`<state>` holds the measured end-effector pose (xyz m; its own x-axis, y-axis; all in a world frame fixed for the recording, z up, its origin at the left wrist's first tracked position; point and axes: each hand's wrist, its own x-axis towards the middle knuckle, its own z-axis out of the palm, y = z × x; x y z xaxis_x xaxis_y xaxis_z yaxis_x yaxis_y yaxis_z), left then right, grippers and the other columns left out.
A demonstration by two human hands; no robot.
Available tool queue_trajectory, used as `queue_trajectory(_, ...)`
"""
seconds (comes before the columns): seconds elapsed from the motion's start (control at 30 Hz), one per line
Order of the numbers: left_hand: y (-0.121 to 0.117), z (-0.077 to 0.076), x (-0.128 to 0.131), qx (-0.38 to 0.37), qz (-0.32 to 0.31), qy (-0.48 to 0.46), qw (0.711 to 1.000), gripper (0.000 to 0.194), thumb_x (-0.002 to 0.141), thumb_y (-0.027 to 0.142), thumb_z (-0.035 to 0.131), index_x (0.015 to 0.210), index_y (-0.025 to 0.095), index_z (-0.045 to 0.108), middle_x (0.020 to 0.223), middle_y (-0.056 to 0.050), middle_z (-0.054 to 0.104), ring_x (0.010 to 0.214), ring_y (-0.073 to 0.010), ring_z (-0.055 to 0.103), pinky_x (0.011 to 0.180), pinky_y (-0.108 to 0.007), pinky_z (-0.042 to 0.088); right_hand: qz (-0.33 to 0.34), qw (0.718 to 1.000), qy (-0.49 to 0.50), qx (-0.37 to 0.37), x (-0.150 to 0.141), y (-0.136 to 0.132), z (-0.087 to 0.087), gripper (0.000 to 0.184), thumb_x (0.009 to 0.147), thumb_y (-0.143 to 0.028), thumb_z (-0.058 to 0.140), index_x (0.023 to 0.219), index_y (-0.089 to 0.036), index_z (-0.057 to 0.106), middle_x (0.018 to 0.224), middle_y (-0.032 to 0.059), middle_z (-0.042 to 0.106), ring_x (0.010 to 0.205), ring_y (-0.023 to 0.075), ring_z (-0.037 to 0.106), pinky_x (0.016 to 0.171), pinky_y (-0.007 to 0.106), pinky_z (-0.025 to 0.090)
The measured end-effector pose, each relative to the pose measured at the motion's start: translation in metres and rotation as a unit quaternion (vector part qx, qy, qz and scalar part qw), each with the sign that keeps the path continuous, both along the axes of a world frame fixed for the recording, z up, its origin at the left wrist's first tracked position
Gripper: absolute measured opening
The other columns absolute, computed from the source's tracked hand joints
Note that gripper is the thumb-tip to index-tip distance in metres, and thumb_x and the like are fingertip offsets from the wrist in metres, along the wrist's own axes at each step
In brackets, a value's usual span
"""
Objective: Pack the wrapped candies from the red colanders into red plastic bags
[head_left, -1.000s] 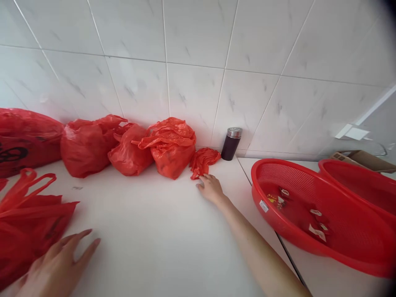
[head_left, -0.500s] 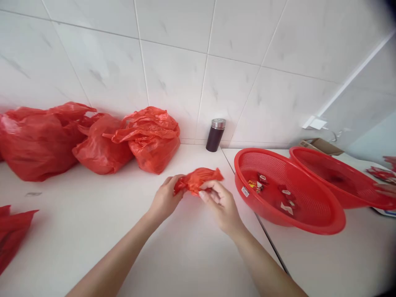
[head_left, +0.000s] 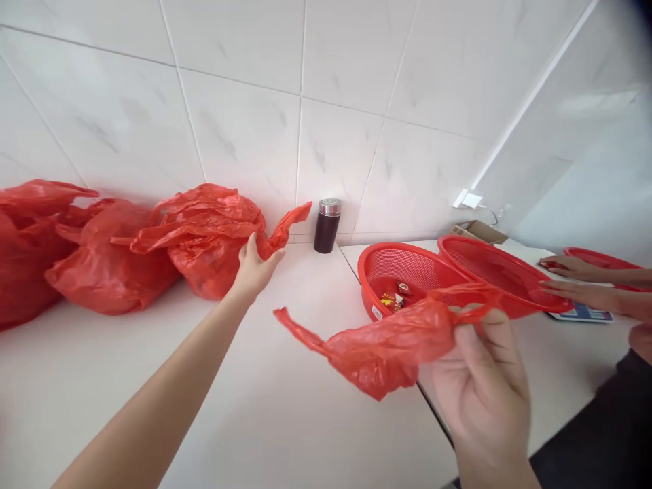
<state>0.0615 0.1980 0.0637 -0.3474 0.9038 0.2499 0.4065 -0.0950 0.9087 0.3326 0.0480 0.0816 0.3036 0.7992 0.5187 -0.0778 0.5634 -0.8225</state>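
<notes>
White marbled wall tiles behind; white worktop (head_left: pixel 285 407) below, seam running near its right part. Landmark: the dark flask (head_left: pixel 327 225) with the steel cap, upright against the wall.

Left of the flask, a row of stuffed red bags along the wall; nearest one is the full bag (head_left: pixel 204 238). Left hand (head_left: pixel 253 267) reaches out to it, palm up against its side, fingers closed around a twisted red handle strip (head_left: pixel 285 227) that sticks up toward the flask.

In front of the flask and lifted off the worktop, an empty red bag (head_left: pixel 387 343), crumpled, one tail trailing left. Right hand (head_left: pixel 483 387) pinches its right end between thumb and curled fingers; grip firm, bag hangs slack.

Right of the flask: red mesh basket (head_left: pixel 392 268) with a few small wrapped sweets on its floor; second red basket (head_left: pixel 502 275) overlaps its far rim. Farther right, another person's hands (head_left: pixel 575 282) rest by that second basket.

Judgement: step in hand looks like bagging work, one empty bag taken up, a full one being tugged by its handle. Next move would call for both hands on the empty bag to find its mouth and spread it, since one pinch alone will not open the film
</notes>
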Motion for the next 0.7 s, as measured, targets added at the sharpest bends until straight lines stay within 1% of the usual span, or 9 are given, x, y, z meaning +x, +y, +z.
queue_trajectory(0.07, -0.039, 0.016, 0.011, 0.055, -0.049, 0.064, 0.995, 0.069, 0.081, 0.047, 0.062, 0.142, 0.026, 0.036, 0.155, -0.011, 0.029, 0.142, -0.0298, 0.026, 0.112, -0.048, 0.027, 0.034, 0.999, -0.006, -0.021, -0.003, 0.003, -0.007, 0.015, 0.091, -0.031, 0.056, 0.105, -0.033, 0.061, 0.097, 0.0049, 0.065, 0.092, 0.0230, 0.065, 0.068, 0.037, 0.053)
queue_trajectory(0.13, -0.084, 0.022, 0.025, 0.088, -0.148, 0.112, 0.979, 0.037, 0.089, 0.045, 0.051, 0.122, 0.028, 0.056, 0.136, -0.006, 0.053, 0.130, -0.0255, 0.045, 0.108, -0.043, 0.035, 0.053, 0.998, -0.017, -0.026, -0.009, 0.007, -0.015, 0.013, 0.091, -0.033, 0.057, 0.104, -0.032, 0.059, 0.092, 0.0038, 0.064, 0.082, 0.0200, 0.064, 0.061, 0.032, 0.051)
queue_trajectory(0.2, -0.122, 0.017, 0.039, 0.060, -0.248, 0.148, 0.956, 0.022, 0.088, 0.044, 0.053, 0.097, 0.026, 0.064, 0.126, -0.005, 0.059, 0.118, -0.0249, 0.054, 0.100, -0.037, 0.043, 0.061, 0.997, -0.031, -0.035, -0.018, 0.010, -0.022, 0.013, 0.091, -0.034, 0.057, 0.104, -0.031, 0.058, 0.082, 0.0015, 0.062, 0.070, 0.0165, 0.059, 0.057, 0.028, 0.047)
queue_trajectory(0.27, -0.143, 0.000, 0.051, 0.019, -0.304, 0.179, 0.936, 0.017, 0.088, 0.038, 0.052, 0.090, 0.025, 0.063, 0.128, -0.006, 0.058, 0.108, -0.0233, 0.060, 0.089, -0.033, 0.048, 0.073, 0.995, -0.038, -0.054, -0.028, 0.010, -0.027, 0.012, 0.092, -0.036, 0.056, 0.103, -0.031, 0.056, 0.073, -0.0009, 0.057, 0.061, 0.0143, 0.053, 0.054, 0.026, 0.043)
queue_trajectory(0.33, -0.146, -0.020, 0.055, -0.024, -0.305, 0.199, 0.931, 0.015, 0.089, 0.028, 0.048, 0.097, 0.026, 0.060, 0.121, -0.005, 0.062, 0.092, -0.0199, 0.064, 0.078, -0.031, 0.049, 0.092, 0.993, -0.039, -0.070, -0.035, 0.009, -0.027, 0.012, 0.093, -0.038, 0.054, 0.102, -0.031, 0.055, 0.069, -0.0023, 0.053, 0.057, 0.0135, 0.050, 0.052, 0.026, 0.041)
queue_trajectory(0.47, -0.118, -0.045, 0.030, -0.118, -0.190, 0.243, 0.944, 0.020, 0.081, 0.019, 0.047, 0.096, 0.028, 0.057, 0.089, -0.001, 0.070, 0.073, -0.0203, 0.063, 0.070, -0.032, 0.045, 0.054, 0.997, -0.013, -0.054, -0.027, 0.006, -0.023, 0.012, 0.092, -0.038, 0.053, 0.102, -0.030, 0.053, 0.072, -0.0027, 0.055, 0.057, 0.0126, 0.051, 0.053, 0.025, 0.042)
queue_trajectory(0.57, -0.096, -0.039, -0.004, -0.141, -0.131, 0.233, 0.953, 0.017, 0.073, 0.019, 0.052, 0.088, 0.025, 0.057, 0.094, -0.003, 0.069, 0.078, -0.0225, 0.065, 0.073, -0.035, 0.047, -0.022, 0.997, -0.019, -0.067, -0.005, 0.010, -0.019, 0.013, 0.092, -0.037, 0.054, 0.101, -0.028, 0.053, 0.085, 0.0007, 0.060, 0.072, 0.0153, 0.060, 0.062, 0.029, 0.049)
queue_trajectory(0.63, -0.091, -0.029, -0.020, -0.166, -0.160, 0.134, 0.964, 0.015, 0.073, 0.023, 0.056, 0.088, 0.023, 0.057, 0.097, -0.003, 0.069, 0.082, -0.0212, 0.067, 0.076, -0.034, 0.051, -0.052, 0.991, -0.087, -0.085, 0.006, 0.011, -0.015, 0.014, 0.090, -0.033, 0.056, 0.102, -0.025, 0.054, 0.096, 0.0044, 0.062, 0.088, 0.0189, 0.062, 0.074, 0.034, 0.051)
queue_trajectory(0.7, -0.092, -0.020, -0.024, -0.194, -0.204, -0.014, 0.960, 0.019, 0.074, 0.030, 0.061, 0.090, 0.022, 0.056, 0.097, -0.003, 0.067, 0.088, -0.0204, 0.067, 0.082, -0.034, 0.054, -0.122, 0.979, -0.155, -0.042, 0.008, 0.004, -0.006, 0.018, 0.088, -0.026, 0.058, 0.106, -0.024, 0.054, 0.109, 0.0073, 0.060, 0.103, 0.0216, 0.059, 0.089, 0.041, 0.048)
